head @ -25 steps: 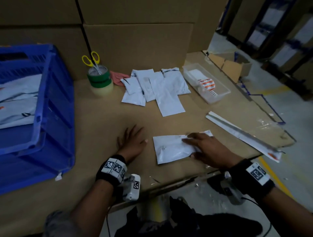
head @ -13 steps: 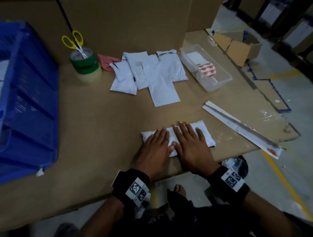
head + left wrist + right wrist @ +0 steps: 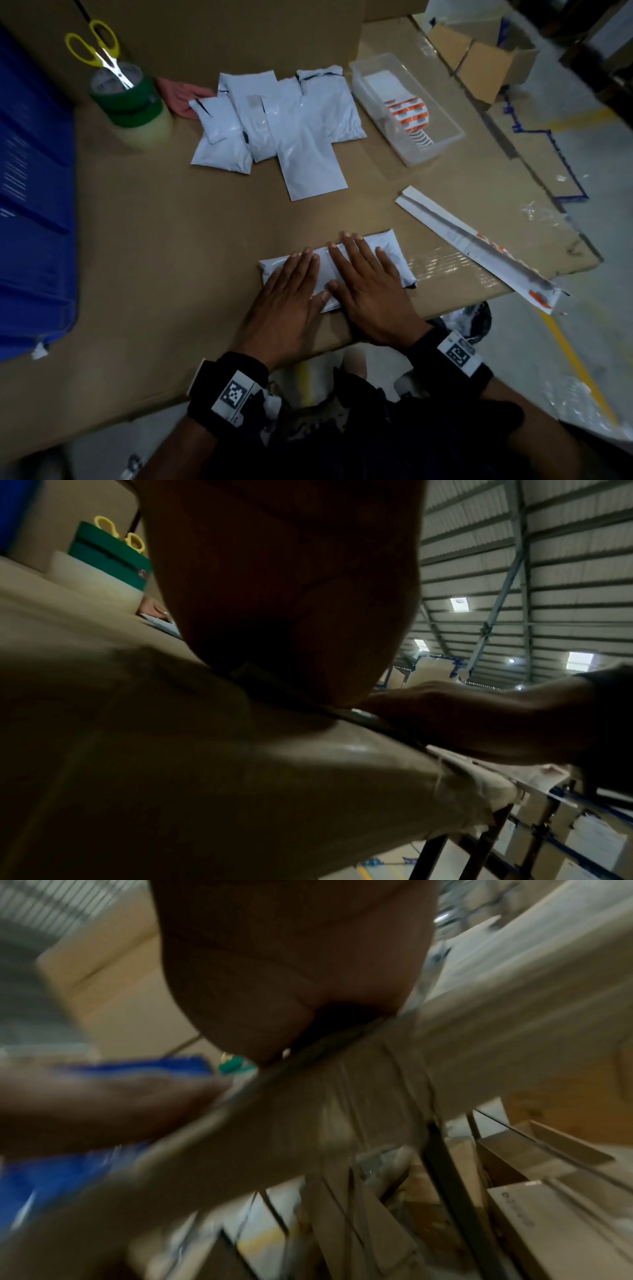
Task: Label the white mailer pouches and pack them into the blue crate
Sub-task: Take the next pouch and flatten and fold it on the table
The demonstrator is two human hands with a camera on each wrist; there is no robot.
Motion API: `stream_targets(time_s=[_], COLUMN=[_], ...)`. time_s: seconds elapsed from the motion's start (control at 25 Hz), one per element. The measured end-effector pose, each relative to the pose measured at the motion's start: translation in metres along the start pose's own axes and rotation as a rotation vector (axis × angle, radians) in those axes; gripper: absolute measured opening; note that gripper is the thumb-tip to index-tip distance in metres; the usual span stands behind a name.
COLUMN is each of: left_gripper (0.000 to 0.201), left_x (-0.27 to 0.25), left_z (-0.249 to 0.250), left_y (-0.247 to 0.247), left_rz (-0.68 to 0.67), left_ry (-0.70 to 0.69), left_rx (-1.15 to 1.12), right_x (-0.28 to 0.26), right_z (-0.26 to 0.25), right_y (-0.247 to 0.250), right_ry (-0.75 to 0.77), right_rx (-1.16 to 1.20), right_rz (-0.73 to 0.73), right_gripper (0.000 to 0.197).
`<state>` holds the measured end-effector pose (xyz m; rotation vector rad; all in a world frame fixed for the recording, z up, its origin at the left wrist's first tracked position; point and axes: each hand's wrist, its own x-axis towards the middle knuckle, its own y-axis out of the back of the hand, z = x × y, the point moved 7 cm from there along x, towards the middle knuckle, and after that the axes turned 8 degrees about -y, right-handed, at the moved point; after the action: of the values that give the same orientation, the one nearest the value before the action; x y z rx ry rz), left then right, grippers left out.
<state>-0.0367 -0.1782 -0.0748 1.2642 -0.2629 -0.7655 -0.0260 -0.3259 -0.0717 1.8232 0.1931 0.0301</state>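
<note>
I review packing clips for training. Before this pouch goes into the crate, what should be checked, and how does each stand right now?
1. Pouch lies flat on the table: ok.
2. Left hand and right hand both press on it, fingers straight: ok.
3. Label stuck to the pouch: cannot tell, the hands cover it.
4. Blue crate within reach at the left: ok.
5. Room in the crate: cannot tell, its inside is out of view.

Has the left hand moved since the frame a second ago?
Yes. The left hand moved right, away from the blue crate, onto the white pouch beside the right hand; before, it lay on bare cardboard.
</note>
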Motion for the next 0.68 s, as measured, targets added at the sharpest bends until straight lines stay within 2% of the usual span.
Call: stream_targets(time_s=[0.04, 0.12, 0.2, 0.24, 0.28, 0.36, 0.44, 0.48, 0.56, 0.6, 0.64, 0.68], left_gripper=[0.082, 0.065, 0.046, 0.039, 0.032, 0.022, 0.019, 0.024, 0.029, 0.027, 0.027, 0.031], left_x=[-0.001, -0.002, -0.007, -0.010, -0.010, -0.013, -0.018, -0.020, -0.022, -0.022, -0.022, -0.020], left_z=[-0.002, -0.010, -0.013, -0.011, -0.007, 0.012, 0.029, 0.033, 0.024, 0.015, 0.005, -0.006], left_y=[0.006, 0.017, 0.033, 0.038, 0.038, 0.038, 0.039, 0.042, 0.051, 0.056, 0.061, 0.064], left_rz=[0.037, 0.123, 0.243, 0.264, 0.258, 0.199, 0.173, 0.178, 0.240, 0.305, 0.377, 0.422], left_ry=[0.047, 0.137, 0.180, 0.180, 0.163, 0.079, -0.010, -0.022, 0.032, 0.059, 0.065, 0.067], left_rx=[-0.067, -0.141, -0.064, -0.036, -0.045, -0.095, -0.194, -0.252, -0.300, -0.295, -0.263, -0.203], right_x=[0.000, -0.007, -0.020, -0.024, -0.022, -0.006, 0.009, 0.012, 0.007, 0.001, -0.004, -0.006], right_z=[0.006, 0.021, 0.025, 0.023, 0.018, 0.012, 0.010, 0.008, -0.004, -0.007, -0.006, 0.001], right_y=[0.006, 0.031, 0.057, 0.063, 0.066, 0.067, 0.063, 0.056, 0.044, 0.045, 0.050, 0.056], right_ry=[-0.002, -0.036, -0.101, -0.140, -0.176, -0.247, -0.264, -0.205, 0.062, 0.201, 0.293, 0.324], right_rx=[0.056, 0.088, 0.022, -0.025, -0.073, -0.113, -0.026, 0.045, 0.149, 0.175, 0.168, 0.138], right_rz=[-0.023, 0.095, 0.279, 0.315, 0.299, 0.219, 0.115, 0.041, -0.132, -0.171, -0.143, -0.074], right_gripper=[0.066, 0.058, 0.034, 0.019, 0.008, 0.009, 0.012, 0.017, 0.036, 0.043, 0.046, 0.048])
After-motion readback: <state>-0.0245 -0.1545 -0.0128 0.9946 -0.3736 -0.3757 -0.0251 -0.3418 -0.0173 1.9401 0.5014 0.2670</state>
